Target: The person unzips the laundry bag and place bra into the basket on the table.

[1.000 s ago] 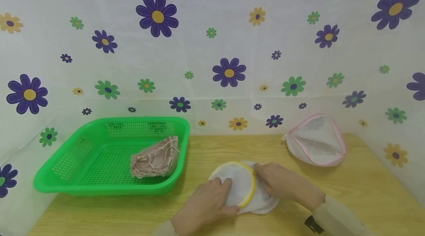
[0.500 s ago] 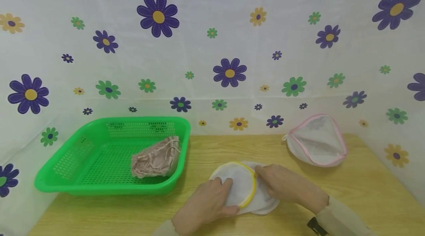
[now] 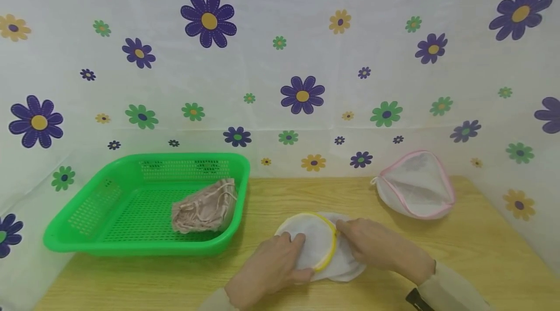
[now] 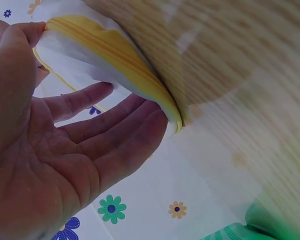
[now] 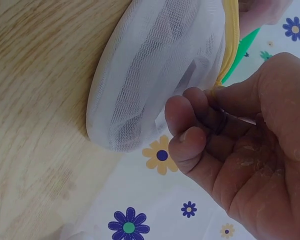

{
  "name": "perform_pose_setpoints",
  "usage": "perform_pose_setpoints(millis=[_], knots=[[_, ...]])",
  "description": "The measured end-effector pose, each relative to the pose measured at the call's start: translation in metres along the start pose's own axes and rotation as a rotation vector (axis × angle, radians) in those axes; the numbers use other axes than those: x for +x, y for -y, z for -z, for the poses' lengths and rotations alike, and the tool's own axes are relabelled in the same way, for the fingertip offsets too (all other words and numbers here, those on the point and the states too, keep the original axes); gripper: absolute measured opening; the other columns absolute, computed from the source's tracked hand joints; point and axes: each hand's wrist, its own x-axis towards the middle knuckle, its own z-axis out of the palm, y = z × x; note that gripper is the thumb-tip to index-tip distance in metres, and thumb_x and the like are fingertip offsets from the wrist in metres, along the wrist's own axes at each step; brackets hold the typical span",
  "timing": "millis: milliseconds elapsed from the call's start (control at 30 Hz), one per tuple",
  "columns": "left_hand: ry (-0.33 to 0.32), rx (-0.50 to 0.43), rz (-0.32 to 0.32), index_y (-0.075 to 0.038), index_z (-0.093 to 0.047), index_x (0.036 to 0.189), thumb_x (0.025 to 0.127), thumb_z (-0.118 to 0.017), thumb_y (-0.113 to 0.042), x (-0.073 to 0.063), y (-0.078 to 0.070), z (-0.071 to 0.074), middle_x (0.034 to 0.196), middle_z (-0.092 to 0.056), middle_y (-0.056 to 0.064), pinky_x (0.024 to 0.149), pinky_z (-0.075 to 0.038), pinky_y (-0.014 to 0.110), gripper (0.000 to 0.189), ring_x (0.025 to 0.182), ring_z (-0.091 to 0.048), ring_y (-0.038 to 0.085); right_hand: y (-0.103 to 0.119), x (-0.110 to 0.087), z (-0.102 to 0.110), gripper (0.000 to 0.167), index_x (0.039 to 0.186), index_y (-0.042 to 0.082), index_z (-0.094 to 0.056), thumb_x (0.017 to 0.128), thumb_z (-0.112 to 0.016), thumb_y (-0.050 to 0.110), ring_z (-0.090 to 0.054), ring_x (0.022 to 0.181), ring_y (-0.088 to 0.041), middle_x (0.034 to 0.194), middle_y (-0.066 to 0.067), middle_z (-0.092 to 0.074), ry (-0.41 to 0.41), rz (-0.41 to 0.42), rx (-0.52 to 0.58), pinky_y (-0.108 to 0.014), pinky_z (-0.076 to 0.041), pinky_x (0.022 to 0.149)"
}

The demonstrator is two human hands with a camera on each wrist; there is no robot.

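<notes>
Fingers [image 5: 179, 116] of the right hand [image 3: 366, 242] pinch the yellow rim [image 3: 335, 242] of the mesh bag [image 3: 316, 239] at two o'clock while those of the left hand [image 3: 275, 262], apart at eight, seemingly steady it on the tabletop [image 3: 288, 194], the green basket [image 3: 148, 249] toward ten.

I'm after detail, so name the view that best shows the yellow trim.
Left wrist: the yellow trim is large, its lengthwise lines visible. Head: smaller, partly covered by the left hand. Right wrist: a short strip by the right hand.
</notes>
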Motion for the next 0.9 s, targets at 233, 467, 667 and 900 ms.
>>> perform_pose_setpoints(millis=[233,467,667,900], knots=[[-0.018,0.031,-0.002,-0.008,-0.06,0.105,0.087,-0.065,-0.055,0.0009,0.0006,-0.002,0.073,-0.056,0.003,0.045,-0.04,0.026,0.05,0.056,-0.05,0.014,0.0038,-0.0031,0.0014,0.016,0.093,0.015,-0.057,0.091,-0.06,-0.001,-0.045,0.062,-0.002,0.073,0.009,-0.057,0.029,-0.02,0.016,-0.023,-0.045,0.057],[-0.011,0.034,-0.004,-0.008,-0.059,0.106,0.088,-0.064,-0.056,0.0008,0.0007,-0.0012,0.073,-0.056,0.003,0.045,-0.04,0.026,0.051,0.056,-0.05,0.014,0.0045,-0.0048,-0.0005,0.018,0.088,0.015,-0.055,0.091,-0.061,-0.001,-0.04,0.06,-0.002,0.069,0.01,-0.05,0.017,-0.012,0.027,-0.019,-0.04,0.054],[-0.023,0.041,-0.006,-0.009,-0.059,0.104,0.088,-0.064,-0.058,0.0006,0.0005,-0.0014,0.072,-0.055,0.004,0.044,-0.039,0.027,0.052,0.055,-0.049,0.015,0.0046,-0.0056,0.0,0.018,0.088,0.015,-0.055,0.09,-0.061,-0.002,-0.039,0.06,-0.002,0.069,0.011,-0.049,0.014,-0.008,0.027,-0.019,-0.039,0.054],[-0.023,0.061,0.001,-0.009,-0.06,0.106,0.087,-0.065,-0.058,0.0019,-0.0005,-0.0027,0.073,-0.057,0.004,0.045,-0.04,0.027,0.053,0.056,-0.052,0.015,0.0042,-0.0053,-0.0003,0.018,0.088,0.014,-0.055,0.09,-0.061,-0.002,-0.039,0.06,-0.002,0.069,0.011,-0.05,0.016,-0.013,0.022,-0.019,-0.039,0.054]])
